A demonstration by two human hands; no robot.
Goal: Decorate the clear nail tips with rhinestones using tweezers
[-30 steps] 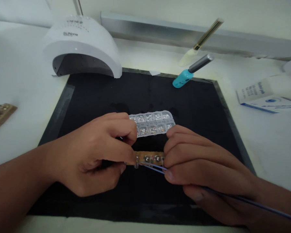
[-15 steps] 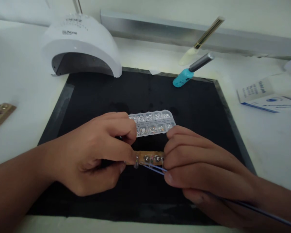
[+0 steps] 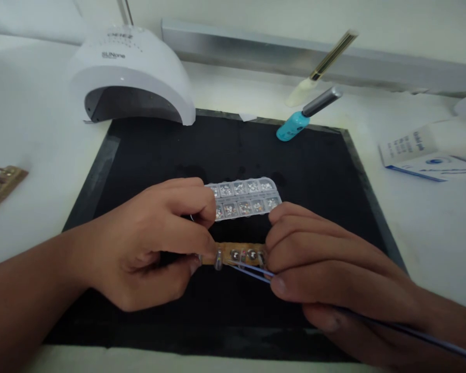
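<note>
Pinches a narrow brown wood-like strip in the left hand, and holds thin blue tweezers in the right hand, over a flat black mat.

At far left, on the white table, a second brown strip with gold-coloured studs; then a white dome-shaped lamp. Next, closes left thumb and forefinger on the strip's left end. Just behind, on the mat, a clear plastic compartment tray with small shiny bits, partly hidden. Between the hands, two round silvery studs on the strip; tweezer tips at its near edge, cannot tell if touching. Farther back, a turquoise bottle and a cream bottle with gold cap. Then folds right fingers around the tweezers, near the strip's right end. At far right, a white printed box with blue edge.
</note>
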